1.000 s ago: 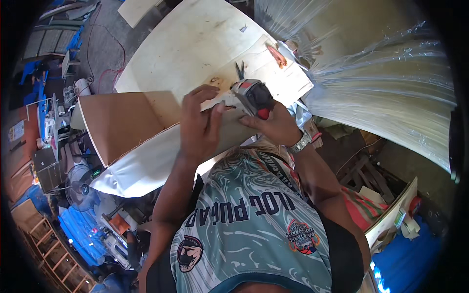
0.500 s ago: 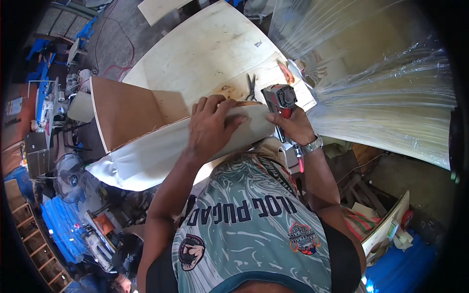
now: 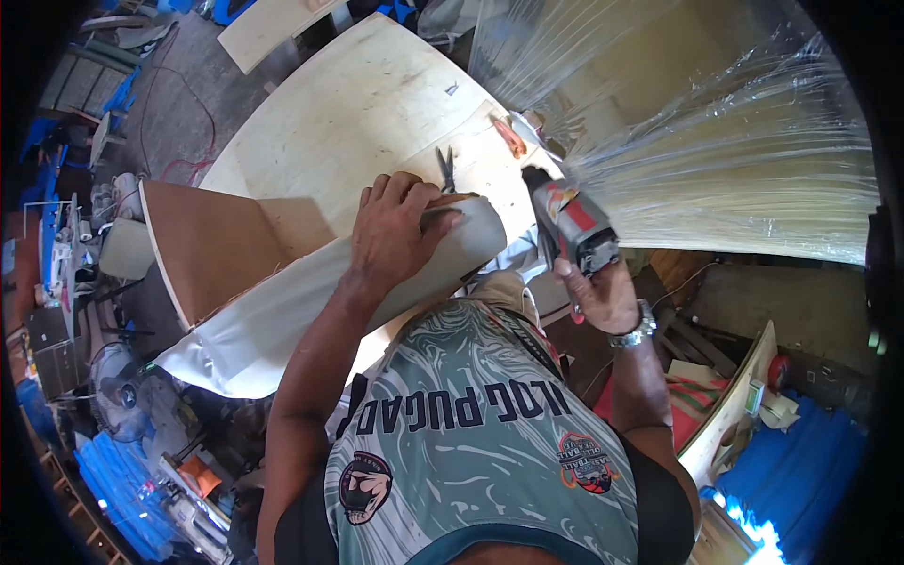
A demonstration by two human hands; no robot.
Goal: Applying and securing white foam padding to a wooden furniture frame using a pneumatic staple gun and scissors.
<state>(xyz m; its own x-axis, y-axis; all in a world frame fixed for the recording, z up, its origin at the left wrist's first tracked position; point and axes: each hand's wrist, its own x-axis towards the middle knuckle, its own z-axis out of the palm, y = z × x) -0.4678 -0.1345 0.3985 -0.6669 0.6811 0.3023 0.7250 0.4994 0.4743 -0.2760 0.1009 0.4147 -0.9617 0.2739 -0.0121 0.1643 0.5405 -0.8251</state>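
While left fingers [image 3: 400,193] press flat on white padded fabric [image 3: 282,311], right fingers [image 3: 574,282] wrap a boxy staple gun [image 3: 573,226].

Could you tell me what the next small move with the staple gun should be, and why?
Probably bring the staple gun in the right hand back down to the white fabric beside the left hand. The left hand presses the fabric over the panel edge, while the gun is held off to the right, clear of the fabric.
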